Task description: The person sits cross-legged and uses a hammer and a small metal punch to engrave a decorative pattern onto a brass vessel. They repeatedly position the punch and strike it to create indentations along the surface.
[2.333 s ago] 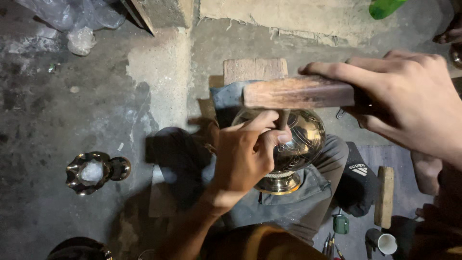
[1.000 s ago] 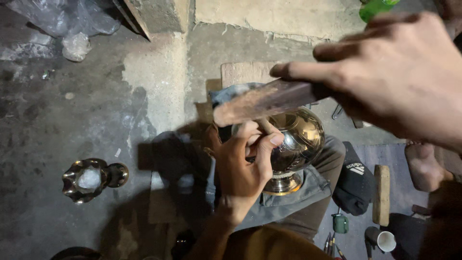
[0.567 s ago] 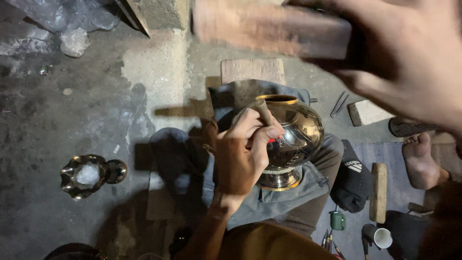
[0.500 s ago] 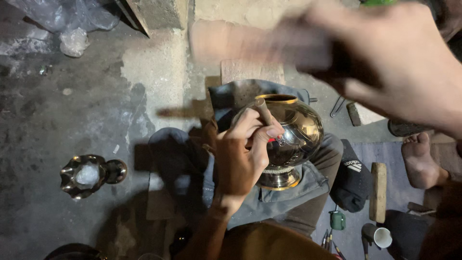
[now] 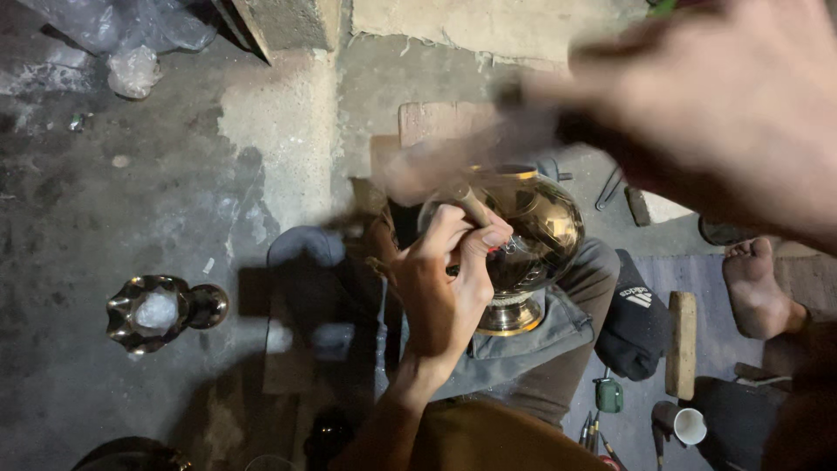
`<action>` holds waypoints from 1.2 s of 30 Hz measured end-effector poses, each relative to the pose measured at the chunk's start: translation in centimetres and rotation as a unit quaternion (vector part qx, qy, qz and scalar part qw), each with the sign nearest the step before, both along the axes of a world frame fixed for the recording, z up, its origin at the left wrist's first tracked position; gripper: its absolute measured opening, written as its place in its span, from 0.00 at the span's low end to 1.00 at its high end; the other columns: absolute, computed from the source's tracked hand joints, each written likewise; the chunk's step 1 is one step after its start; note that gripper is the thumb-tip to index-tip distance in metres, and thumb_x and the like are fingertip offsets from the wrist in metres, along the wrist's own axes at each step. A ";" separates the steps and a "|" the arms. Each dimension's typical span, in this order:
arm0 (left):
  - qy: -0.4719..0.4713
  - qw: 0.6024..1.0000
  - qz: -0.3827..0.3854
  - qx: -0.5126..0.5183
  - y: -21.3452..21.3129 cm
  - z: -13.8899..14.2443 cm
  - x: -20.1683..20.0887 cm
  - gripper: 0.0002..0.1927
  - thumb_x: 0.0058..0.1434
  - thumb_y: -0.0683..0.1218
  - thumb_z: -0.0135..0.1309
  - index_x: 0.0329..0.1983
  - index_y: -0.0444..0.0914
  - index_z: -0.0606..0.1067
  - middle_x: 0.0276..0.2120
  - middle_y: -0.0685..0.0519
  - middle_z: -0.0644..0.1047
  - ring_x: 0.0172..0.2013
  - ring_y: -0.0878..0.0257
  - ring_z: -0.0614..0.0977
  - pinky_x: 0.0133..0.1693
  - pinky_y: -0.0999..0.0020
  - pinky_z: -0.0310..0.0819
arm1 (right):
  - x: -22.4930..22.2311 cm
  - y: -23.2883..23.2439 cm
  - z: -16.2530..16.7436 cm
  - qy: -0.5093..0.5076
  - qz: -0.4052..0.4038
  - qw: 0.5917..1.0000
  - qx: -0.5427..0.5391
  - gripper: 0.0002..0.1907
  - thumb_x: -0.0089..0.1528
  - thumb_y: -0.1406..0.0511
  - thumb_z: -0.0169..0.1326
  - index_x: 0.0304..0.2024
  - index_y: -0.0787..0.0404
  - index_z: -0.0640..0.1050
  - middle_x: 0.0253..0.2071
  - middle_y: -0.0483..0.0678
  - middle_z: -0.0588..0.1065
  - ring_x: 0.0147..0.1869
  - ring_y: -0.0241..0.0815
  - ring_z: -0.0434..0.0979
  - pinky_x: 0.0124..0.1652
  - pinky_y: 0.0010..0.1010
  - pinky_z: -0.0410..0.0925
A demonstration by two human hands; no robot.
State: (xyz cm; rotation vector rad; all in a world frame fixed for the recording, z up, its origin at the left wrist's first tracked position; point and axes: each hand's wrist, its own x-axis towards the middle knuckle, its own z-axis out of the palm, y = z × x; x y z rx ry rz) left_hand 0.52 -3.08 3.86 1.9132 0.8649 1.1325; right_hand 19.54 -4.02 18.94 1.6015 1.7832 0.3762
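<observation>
Punch [image 5: 475, 208] upright-tilted on brass pot [image 5: 532, 240] | left hand [image 5: 445, 283] fingers gripping | right hand [image 5: 724, 113] blurred, grip unclear

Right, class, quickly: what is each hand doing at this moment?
Left hand: closed around a small punch tool set against the brass vessel.
Right hand: blurred, gripping a wooden block.

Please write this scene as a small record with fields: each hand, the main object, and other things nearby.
left hand: pinches a thin punch tool against the vessel
right hand: blurred, grips a wooden block above the vessel
brass vessel: shiny, round, resting on grey cloth
floor: small metal cup at left; wooden stick at right
</observation>
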 end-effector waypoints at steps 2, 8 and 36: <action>0.006 1.000 -0.004 -0.024 -0.1 -0.1 0.0 0.04 0.67 0.41 0.54 0.35 0.42 0.75 0.32 0.65 0.84 0.35 0.71 0.86 0.68 0.53 0.43 | 0.0 0.1 -0.1 -0.015 0.044 0.999 0.024 0.35 0.67 0.61 0.49 0.76 0.28 0.59 0.43 0.41 0.82 0.23 0.30 0.76 0.24 0.23 0.71; -0.056 0.996 -0.007 -0.063 -0.9 -0.6 0.2 0.03 0.65 0.38 0.55 0.35 0.37 0.74 0.32 0.54 0.85 0.34 0.66 0.87 0.72 0.46 0.35 | -1.2 -0.6 -0.3 0.047 0.082 0.994 0.063 0.31 0.69 0.62 0.51 0.72 0.33 0.59 0.41 0.41 0.82 0.27 0.35 0.76 0.25 0.26 0.68; -0.176 0.982 0.050 -0.056 -2.8 -4.0 1.3 0.06 0.66 0.35 0.60 0.41 0.30 0.74 0.38 0.50 0.84 0.40 0.68 0.87 0.44 0.74 0.83 | -2.5 -3.2 -1.7 0.017 0.201 0.960 0.196 0.37 0.65 0.60 0.50 0.74 0.26 0.58 0.52 0.43 0.79 0.40 0.41 0.83 0.33 0.38 0.73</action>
